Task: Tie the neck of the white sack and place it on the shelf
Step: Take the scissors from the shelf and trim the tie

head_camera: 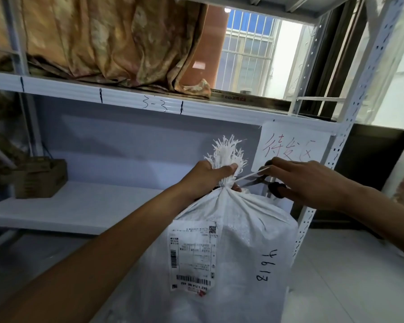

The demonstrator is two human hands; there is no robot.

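White metal shelving fills the wall ahead, with a cardboard box at nine o'clock and a handwritten paper sign taped at one o'clock. At the centre the left hand is fisted tight around the frayed, gathered neck of the white sack, which hangs below it toward six o'clock, in front of the shelf and not on it. Just beside it at three o'clock, the right hand grips dark-handled scissors, blades at a thin white tie running from the neck.
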